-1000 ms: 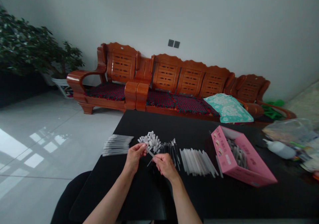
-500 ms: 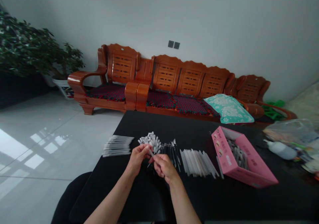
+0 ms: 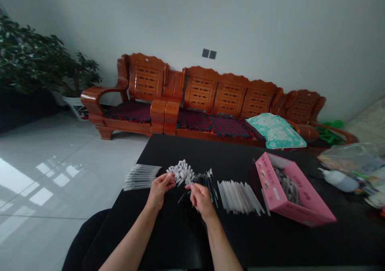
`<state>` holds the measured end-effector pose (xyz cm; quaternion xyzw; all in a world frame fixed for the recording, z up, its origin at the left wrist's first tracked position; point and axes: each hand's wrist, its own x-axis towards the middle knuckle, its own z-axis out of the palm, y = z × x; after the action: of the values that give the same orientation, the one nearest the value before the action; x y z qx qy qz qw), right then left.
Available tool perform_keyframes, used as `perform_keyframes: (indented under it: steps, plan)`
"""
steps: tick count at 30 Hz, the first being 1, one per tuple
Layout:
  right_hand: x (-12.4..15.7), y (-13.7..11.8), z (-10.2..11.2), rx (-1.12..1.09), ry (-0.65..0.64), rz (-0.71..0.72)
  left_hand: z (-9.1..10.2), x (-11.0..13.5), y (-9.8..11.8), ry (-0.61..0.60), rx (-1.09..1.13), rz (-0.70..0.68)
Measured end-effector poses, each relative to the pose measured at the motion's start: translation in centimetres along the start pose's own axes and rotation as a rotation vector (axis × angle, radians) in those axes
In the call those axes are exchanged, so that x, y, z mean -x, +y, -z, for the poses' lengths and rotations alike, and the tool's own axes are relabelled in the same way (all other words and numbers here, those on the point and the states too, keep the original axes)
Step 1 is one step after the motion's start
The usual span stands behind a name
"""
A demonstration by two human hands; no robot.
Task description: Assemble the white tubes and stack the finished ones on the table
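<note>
My left hand [image 3: 161, 187] has thumb and fingers pinched together beside the heap of small white caps [image 3: 182, 168]; what it holds, if anything, is hidden. My right hand [image 3: 201, 198] is closed, and a short pale piece [image 3: 188, 181] shows at its fingertips, just in front of the heap. Behind and right of that hand lie thin dark sticks with brush-like tips [image 3: 213, 182]. A row of translucent pale tubes [image 3: 239, 197] is further right. Left of my left hand, several slim whitish capped tubes [image 3: 142, 177] lie side by side.
A pink open box [image 3: 300, 210] with many grey pieces inside stands on the black table [image 3: 240, 243] at the right. Past it are a white bottle [image 3: 339, 180] and a clear plastic bag [image 3: 350, 156]. A wooden sofa [image 3: 201, 90] runs behind the table.
My hands were together over a pale piece and are now apart. The left hand has drawn back to the left; the right has shifted slightly, with a pale piece at its fingertips.
</note>
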<state>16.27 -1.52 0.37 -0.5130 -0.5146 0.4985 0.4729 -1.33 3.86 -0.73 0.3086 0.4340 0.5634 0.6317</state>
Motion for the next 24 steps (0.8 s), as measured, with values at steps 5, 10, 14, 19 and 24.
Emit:
perform_keyframes:
  steps: [5, 10, 14, 19, 24]
  plan:
    - [-0.2, -0.6, 0.3, -0.347, -0.050, -0.096, 0.4, 0.1, -2.3, -0.062, -0.168, 0.026]
    - [-0.1, -0.3, 0.8, -0.433, -0.029, -0.100, 1.3, -0.9, -3.4, -0.041, -0.515, -0.088]
    - [-0.3, 0.6, 1.3, -0.449, 0.091, -0.127, 1.5, -0.9, -3.8, -0.063, -0.762, -0.143]
    - [-0.4, 1.3, 2.5, -0.459, 0.307, -0.193, 1.1, -0.5, -3.9, -0.045, -0.928, -0.221]
    - [-0.3, 1.5, 3.5, -0.467, 0.366, -0.181, 0.2, -0.3, -3.7, -0.119, -1.052, -0.297]
